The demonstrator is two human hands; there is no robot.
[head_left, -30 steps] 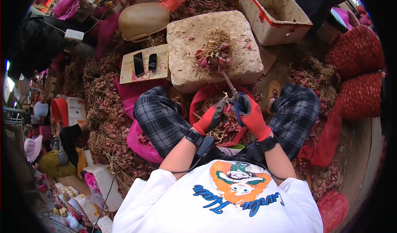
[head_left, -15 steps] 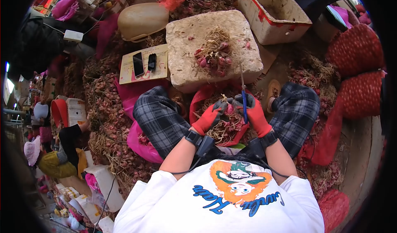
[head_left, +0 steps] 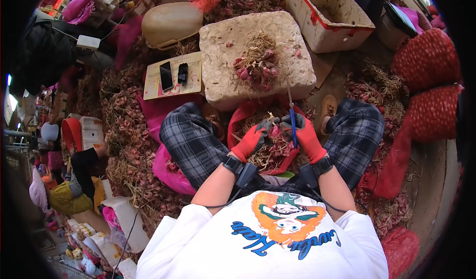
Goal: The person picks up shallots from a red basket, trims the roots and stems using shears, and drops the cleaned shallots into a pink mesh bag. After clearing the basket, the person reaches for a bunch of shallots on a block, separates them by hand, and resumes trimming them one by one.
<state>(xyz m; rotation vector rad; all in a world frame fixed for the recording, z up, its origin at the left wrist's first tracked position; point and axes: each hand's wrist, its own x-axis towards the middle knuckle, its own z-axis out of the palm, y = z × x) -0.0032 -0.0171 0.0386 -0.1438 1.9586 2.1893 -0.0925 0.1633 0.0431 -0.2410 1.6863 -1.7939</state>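
Note:
My left hand point(head_left: 255, 139), in a red glove with dark fingers, is closed around a shallot point(head_left: 275, 131) with dry stalks. Gloved the same way, my right hand point(head_left: 307, 136) grips a blue-handled knife point(head_left: 293, 124), its thin blade pointing away from me. The fingertips of both hands meet near the shallot, so its far side is hidden. Beneath them, between my knees, lies an open red bag point(head_left: 238, 122) with shallots and dry stalks in it. Ahead, a small heap of shallots point(head_left: 257, 70) rests on a worn white foam block point(head_left: 220, 46).
Left of the block, a phone point(head_left: 166, 76) and a small black object point(head_left: 183, 73) lie on a board point(head_left: 151, 83). Behind stand a beige scoop-like tub point(head_left: 171, 24) and a foam box point(head_left: 342, 37). Loose shallots point(head_left: 126, 145) cover the left floor; full red net sacks point(head_left: 426, 56) stand right.
My hands stay almost in place, still together at the shallot, with only slight finger movement. At far left, a person's pink hat has shifted a little.

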